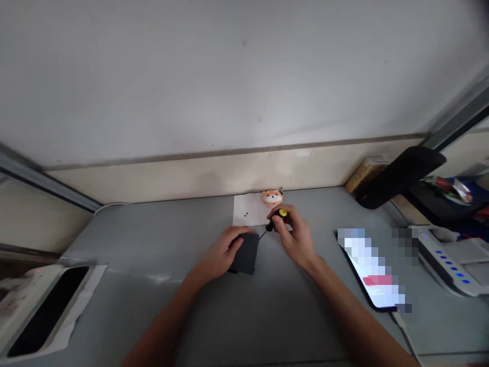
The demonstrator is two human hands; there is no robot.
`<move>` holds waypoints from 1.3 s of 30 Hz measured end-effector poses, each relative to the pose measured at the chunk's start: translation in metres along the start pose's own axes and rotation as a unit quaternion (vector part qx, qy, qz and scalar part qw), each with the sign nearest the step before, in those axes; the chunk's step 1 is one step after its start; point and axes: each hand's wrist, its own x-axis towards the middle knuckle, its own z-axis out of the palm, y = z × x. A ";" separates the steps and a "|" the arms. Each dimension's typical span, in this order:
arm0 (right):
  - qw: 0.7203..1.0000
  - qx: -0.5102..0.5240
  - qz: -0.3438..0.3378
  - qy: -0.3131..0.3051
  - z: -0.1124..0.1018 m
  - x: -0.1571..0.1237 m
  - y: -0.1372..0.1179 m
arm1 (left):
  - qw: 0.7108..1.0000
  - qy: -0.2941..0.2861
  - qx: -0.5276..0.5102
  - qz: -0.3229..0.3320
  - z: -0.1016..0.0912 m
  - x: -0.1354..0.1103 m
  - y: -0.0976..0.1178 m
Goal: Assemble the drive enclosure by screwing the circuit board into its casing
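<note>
My left hand (pixel 225 251) lies on a flat black square device (pixel 246 255) in the middle of the grey table (pixel 160 255), fingers curled over its left edge. My right hand (pixel 296 235) is closed round a small screwdriver (pixel 278 218) with a black handle and yellow cap. Its thin tip points down-left at the device's upper right corner. Just behind lies a white sheet of paper (pixel 246 210) with two tiny dark specks, possibly screws.
A small orange animal figurine (pixel 272 197) sits by the wall. A phone (pixel 376 275) with a lit screen and cable lies right. A black stand (pixel 397 176) and white device (pixel 446 260) are far right. A white tray-like device (pixel 42 311) lies left.
</note>
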 end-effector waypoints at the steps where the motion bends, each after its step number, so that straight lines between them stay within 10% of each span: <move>1: 1.000 -0.002 0.002 -0.007 0.000 0.000 -0.001 | 1.000 0.003 -0.001 0.001 0.000 0.000 0.000; 30: 0.993 0.049 0.033 -0.101 0.000 -0.030 -0.018 | 0.989 0.088 0.092 0.069 0.001 0.001 0.005; 39: 0.995 0.069 0.047 -0.063 0.000 -0.025 -0.013 | 0.980 -0.012 0.130 0.150 -0.002 -0.008 0.027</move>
